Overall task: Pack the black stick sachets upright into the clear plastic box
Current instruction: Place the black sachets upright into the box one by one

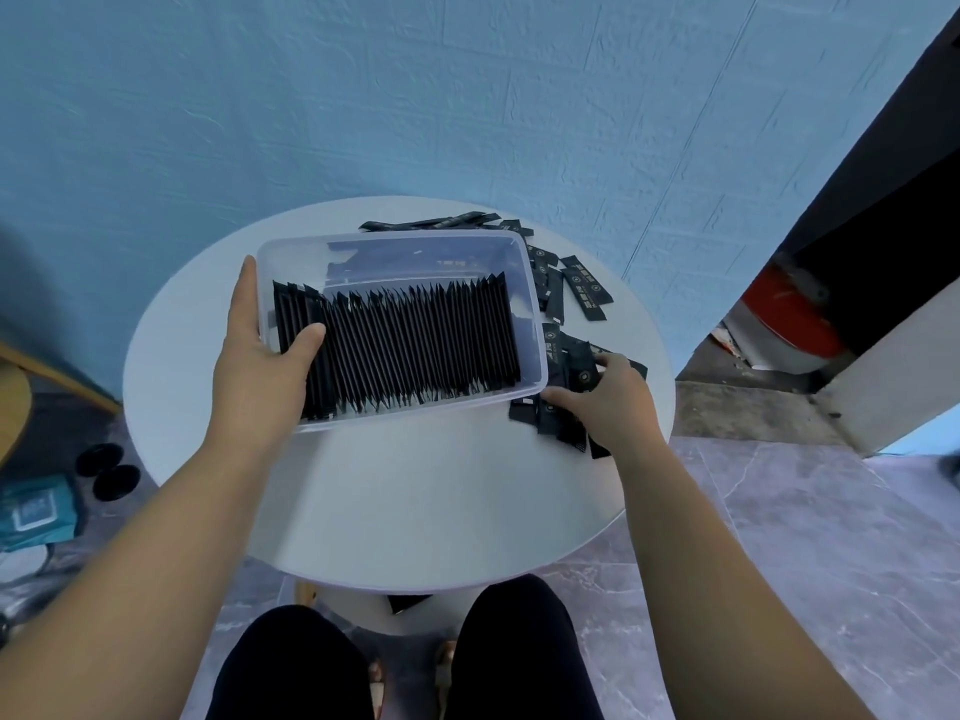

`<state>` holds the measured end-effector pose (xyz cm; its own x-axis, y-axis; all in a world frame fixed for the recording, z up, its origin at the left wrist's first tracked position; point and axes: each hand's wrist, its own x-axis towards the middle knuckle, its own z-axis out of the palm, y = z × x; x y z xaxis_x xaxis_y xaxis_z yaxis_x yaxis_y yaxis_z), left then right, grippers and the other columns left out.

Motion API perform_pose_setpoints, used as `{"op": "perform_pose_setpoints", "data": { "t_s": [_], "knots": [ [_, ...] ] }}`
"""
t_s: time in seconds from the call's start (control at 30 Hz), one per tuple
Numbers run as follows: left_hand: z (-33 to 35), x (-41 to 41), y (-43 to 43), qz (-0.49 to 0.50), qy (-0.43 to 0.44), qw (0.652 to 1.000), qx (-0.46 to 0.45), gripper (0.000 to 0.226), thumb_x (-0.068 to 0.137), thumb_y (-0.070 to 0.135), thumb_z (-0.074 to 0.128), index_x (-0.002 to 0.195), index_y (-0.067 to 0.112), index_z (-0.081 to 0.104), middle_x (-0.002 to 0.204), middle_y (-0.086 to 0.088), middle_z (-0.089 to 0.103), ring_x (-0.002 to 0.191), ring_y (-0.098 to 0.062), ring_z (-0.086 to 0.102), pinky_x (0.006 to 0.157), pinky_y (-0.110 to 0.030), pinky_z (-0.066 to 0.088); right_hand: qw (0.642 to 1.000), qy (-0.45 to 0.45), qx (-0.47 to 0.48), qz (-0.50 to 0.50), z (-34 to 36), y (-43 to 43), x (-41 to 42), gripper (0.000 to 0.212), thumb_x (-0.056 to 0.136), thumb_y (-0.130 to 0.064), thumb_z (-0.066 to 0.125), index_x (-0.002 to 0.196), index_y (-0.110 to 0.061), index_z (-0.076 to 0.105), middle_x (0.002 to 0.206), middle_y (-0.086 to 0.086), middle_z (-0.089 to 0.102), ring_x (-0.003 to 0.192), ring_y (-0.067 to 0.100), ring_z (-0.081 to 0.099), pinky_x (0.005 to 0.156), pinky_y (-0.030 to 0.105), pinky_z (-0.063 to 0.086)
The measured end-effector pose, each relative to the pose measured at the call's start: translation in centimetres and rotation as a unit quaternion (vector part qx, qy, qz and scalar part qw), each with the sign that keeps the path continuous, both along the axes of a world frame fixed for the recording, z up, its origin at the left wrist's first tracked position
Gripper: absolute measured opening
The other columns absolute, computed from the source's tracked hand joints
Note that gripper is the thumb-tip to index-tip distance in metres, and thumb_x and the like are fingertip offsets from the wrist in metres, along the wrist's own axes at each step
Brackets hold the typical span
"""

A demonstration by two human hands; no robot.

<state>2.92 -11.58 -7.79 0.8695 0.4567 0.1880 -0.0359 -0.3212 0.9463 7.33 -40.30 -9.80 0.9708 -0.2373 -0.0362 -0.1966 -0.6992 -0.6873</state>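
A clear plastic box sits tilted on the round white table. Inside it, a long row of black stick sachets stands on edge, filling the near half. My left hand holds the box's left wall, thumb inside against the leftmost sachets. My right hand reaches into a loose pile of black sachets just right of the box, its fingers curled round some of them. More loose sachets lie behind and to the right of the box.
A blue wall stands behind the table. A wooden piece of furniture, two black discs and a teal bag lie on the floor to the left. My knees are under the table's near edge. A dark doorway opens at right.
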Motion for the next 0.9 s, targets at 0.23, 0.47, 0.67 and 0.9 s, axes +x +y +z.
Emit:
{"op": "perform_pose_setpoints", "data": {
  "t_s": [0.23,0.47,0.67,0.9],
  "knots": [
    [0.2,-0.2,-0.2,-0.002,0.004,1.0,-0.003,0.073,0.093,0.02,0.059,0.148,0.04,0.015,0.151,0.023,0.026,0.136,-0.002,0.032,0.116,-0.033,0.025,0.997,0.017,0.076,-0.001,0.1,-0.5,-0.2,0.065,0.069,-0.027,0.081,0.125,-0.013,0.051,0.102,0.002,0.061,0.091,0.02,0.059,0.067,0.027,0.044],
    [0.2,-0.4,-0.3,0.0,-0.001,1.0,-0.001,0.073,0.093,0.02,0.059,0.149,0.039,0.015,0.152,0.021,0.025,0.137,-0.004,0.031,0.116,-0.033,0.025,0.984,-0.001,0.176,0.005,0.6,-0.9,-1.0,0.018,0.078,-0.015,0.072,0.087,-0.002,0.064,0.073,0.007,0.063,0.062,0.019,0.057,0.052,0.023,0.046],
    [0.0,-0.5,-0.2,0.005,-0.004,1.0,-0.001,0.073,0.093,0.02,0.059,0.148,0.04,0.015,0.153,0.021,0.025,0.138,-0.004,0.03,0.116,-0.035,0.025,0.947,-0.012,0.315,-0.057,0.5,-0.9,-1.5,0.019,0.084,-0.02,0.065,0.101,-0.012,0.062,0.088,0.005,0.072,0.083,0.026,0.068,0.057,0.03,0.049],
    [0.0,-0.8,-0.5,0.007,-0.012,1.0,-0.003,0.074,0.093,0.018,0.059,0.148,0.039,0.015,0.151,0.023,0.022,0.139,-0.004,0.027,0.115,-0.028,0.022,0.909,-0.093,0.405,-0.021,4.9,1.4,-2.2,0.009,0.088,-0.018,0.061,0.097,-0.018,0.06,0.09,0.009,0.073,0.069,0.025,0.067,0.044,0.026,0.044]
  ]
}}
